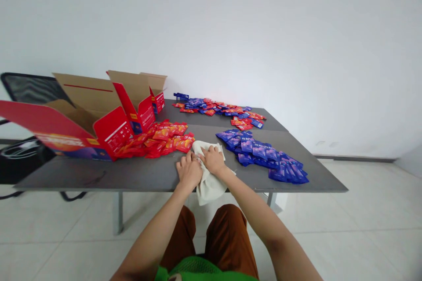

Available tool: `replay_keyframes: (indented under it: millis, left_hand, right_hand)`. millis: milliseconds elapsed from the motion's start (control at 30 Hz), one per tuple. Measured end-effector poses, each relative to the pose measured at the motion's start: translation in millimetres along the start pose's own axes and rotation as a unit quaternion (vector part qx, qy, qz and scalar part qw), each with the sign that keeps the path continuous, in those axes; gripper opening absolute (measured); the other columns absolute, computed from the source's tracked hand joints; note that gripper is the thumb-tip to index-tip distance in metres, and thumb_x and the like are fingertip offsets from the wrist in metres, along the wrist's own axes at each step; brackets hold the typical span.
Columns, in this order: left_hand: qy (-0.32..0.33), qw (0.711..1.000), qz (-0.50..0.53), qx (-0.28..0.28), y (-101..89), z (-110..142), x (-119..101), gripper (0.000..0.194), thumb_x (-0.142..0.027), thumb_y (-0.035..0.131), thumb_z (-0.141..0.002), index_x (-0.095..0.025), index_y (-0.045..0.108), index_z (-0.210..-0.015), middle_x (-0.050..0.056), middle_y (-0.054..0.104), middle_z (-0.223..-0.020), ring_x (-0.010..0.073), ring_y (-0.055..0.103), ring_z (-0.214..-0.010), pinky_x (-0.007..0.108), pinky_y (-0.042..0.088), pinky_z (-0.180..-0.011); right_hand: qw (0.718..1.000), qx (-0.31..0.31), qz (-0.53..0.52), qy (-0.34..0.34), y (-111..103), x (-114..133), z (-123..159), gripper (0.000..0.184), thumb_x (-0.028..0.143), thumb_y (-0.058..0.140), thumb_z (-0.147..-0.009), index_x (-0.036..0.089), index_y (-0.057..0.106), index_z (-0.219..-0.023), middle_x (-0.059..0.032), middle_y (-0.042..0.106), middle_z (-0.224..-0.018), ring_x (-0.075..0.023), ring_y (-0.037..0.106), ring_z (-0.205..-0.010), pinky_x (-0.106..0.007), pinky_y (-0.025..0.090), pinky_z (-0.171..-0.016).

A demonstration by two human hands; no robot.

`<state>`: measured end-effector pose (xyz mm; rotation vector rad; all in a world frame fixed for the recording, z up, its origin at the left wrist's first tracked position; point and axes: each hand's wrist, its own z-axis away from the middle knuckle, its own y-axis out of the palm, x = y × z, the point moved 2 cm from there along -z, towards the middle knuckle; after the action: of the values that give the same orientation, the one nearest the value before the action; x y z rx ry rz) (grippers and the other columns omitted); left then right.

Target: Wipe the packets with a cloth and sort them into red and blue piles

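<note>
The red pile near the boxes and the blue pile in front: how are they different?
The red pile has red and orange packets, while the blue pile has blue and purple ones. The red pile sits left of the white cloth; the blue pile sits right of it. The red pile reaches the nearest open box, but the blue pile lies away from the boxes. Both are overlapping packets on the dark table.

Hands (201, 167) on white cloth (210, 184), dark table (132, 175), red packets (165, 138), blue packets (263, 154), open boxes (99, 127)
</note>
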<state>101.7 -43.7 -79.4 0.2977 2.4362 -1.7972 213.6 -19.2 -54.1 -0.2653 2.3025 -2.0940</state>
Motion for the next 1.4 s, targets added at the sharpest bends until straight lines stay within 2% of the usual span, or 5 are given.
replay_keyframes:
  millis: [167, 367, 533, 933, 1400]
  left_hand:
    - [0.037, 0.999, 0.005, 0.012, -2.4, -1, 10, 0.051, -0.04, 0.025, -0.094, -0.024, 0.054, -0.132, 0.004, 0.041, -0.148, 0.0284, 0.041, -0.114, 0.045, 0.035, -0.089]
    - [0.081, 0.994, -0.012, 0.066, -12.8, -5, 24, 0.049, -0.04, 0.023, -0.096, -0.03, 0.055, -0.131, -0.002, 0.041, -0.149, 0.0278, 0.039, -0.117, 0.045, 0.033, -0.09]
    - [0.032, 0.993, -0.029, 0.114, -20.6, -2, 17, 0.047, -0.032, 0.025, -0.095, -0.036, 0.049, -0.136, -0.004, 0.037, -0.151, 0.0272, 0.04, -0.119, 0.044, 0.035, -0.087]
    - [0.018, 0.977, -0.133, 0.167, -14.5, -10, 8, 0.055, -0.012, 0.028, -0.088, -0.034, 0.057, -0.129, -0.001, 0.031, -0.154, 0.0312, 0.038, -0.124, 0.049, 0.038, -0.086]
    - [0.0, 0.975, -0.143, 0.17, -19.7, -7, 6, 0.054, -0.013, 0.031, -0.087, -0.035, 0.058, -0.128, 0.001, 0.03, -0.154, 0.0338, 0.039, -0.123, 0.051, 0.04, -0.085]
  right_hand:
    - [1.0, -0.012, 0.006, 0.011, 4, -3, 10, 0.045, 0.049, 0.038, -0.096, 0.031, 0.046, -0.136, -0.0124, 0.053, -0.124, -0.0279, 0.043, -0.115, -0.043, 0.038, -0.089]
    - [0.993, -0.041, -0.008, 0.113, 6, 16, -32, 0.042, 0.046, 0.041, -0.095, 0.019, 0.064, -0.116, -0.0175, 0.057, -0.119, -0.0364, 0.046, -0.113, -0.058, 0.031, -0.091]
    - [0.992, -0.042, -0.021, 0.119, 4, 21, -53, 0.037, 0.049, 0.046, -0.093, 0.024, 0.066, -0.112, -0.0126, 0.058, -0.121, -0.0309, 0.046, -0.115, -0.05, 0.034, -0.092]
    - [0.995, -0.101, 0.001, 0.006, 16, 2, 7, 0.047, 0.057, 0.039, -0.093, 0.038, 0.048, -0.134, -0.0104, 0.053, -0.118, -0.0286, 0.045, -0.109, -0.044, 0.037, -0.086]
    - [0.989, -0.033, -0.05, 0.136, 0, 8, -39, 0.043, 0.059, 0.042, -0.091, 0.034, 0.061, -0.122, -0.0123, 0.055, -0.122, -0.0319, 0.046, -0.115, -0.05, 0.034, -0.089]
